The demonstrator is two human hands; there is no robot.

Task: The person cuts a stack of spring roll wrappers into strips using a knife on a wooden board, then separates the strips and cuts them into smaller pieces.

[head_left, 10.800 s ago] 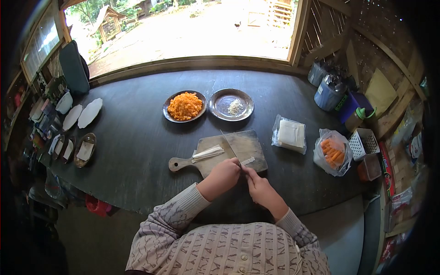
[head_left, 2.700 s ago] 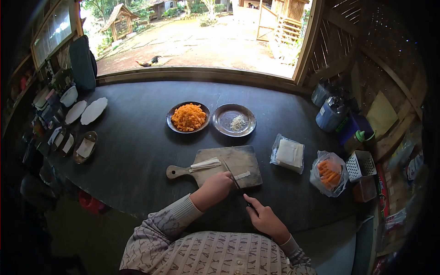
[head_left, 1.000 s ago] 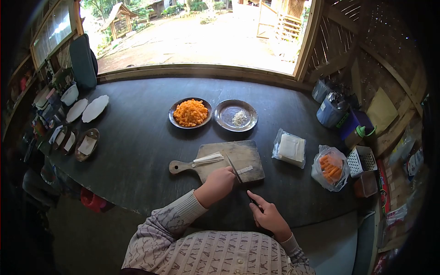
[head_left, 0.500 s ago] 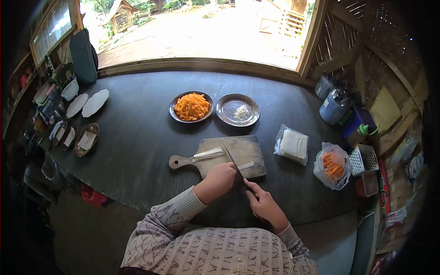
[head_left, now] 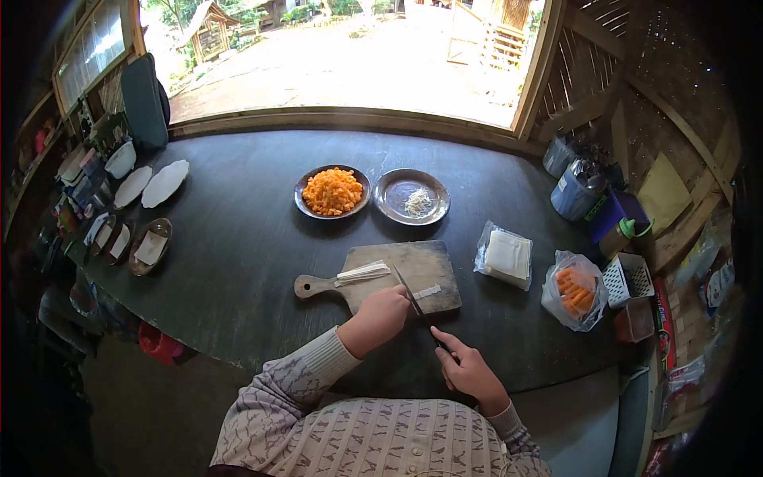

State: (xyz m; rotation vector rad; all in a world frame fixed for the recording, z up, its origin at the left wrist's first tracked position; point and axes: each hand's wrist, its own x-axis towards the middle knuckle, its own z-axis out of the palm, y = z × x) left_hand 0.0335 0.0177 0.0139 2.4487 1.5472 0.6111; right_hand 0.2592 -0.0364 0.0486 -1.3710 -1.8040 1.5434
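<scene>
In my right hand is the dark handle of a knife, its blade slanting up and left across the wooden cutting board. My left hand is closed at the board's near edge, fingertips beside the blade; whatever is under its fingers is hidden. A bundle of thin white strips lies on the board's left part, by the handle. To the right of the blade sits a short row of small white cut pieces.
Beyond the board stand a plate of diced orange pieces and a plate with thin white shreds. On the right are a pack of white square sheets and a bag of orange sticks. Several dishes line the left side.
My right hand has shifted slightly right and toward me, drawing the knife with it. My left hand stays nearly in place, and the view has tilted a little.
</scene>
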